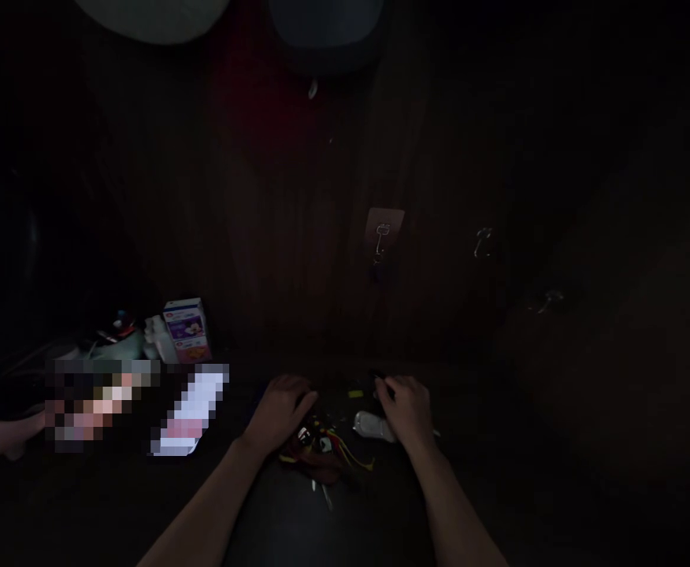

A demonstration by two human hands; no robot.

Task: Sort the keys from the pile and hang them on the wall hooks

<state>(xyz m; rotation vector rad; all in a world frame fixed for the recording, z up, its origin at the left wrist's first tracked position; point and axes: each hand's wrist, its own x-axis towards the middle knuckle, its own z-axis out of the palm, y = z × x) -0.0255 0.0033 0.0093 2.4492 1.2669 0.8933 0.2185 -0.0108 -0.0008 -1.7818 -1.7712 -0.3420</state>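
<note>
In very dim light, my left hand (283,409) is palm down with its fingers curled under and the thumb toward the right; whatever may be beneath it is hidden. Close to its thumb lies a dark brown bundle (324,465) with yellow strands, and thin metal pieces (326,496) poke out below. My right hand (409,405) is also curled, beside a white oval device (373,426). Something dark shows at its fingertips, too dim to name. A small yellow-green piece (355,394) lies between the hands.
A lit, pixelated phone-like screen (194,413) lies left of my hands. Another person's arm (2,429) reaches in at far left. Behind stand a purple-and-white box (187,329) and a pale bottle (159,339). Hooks (382,236) are on the dark upright panel.
</note>
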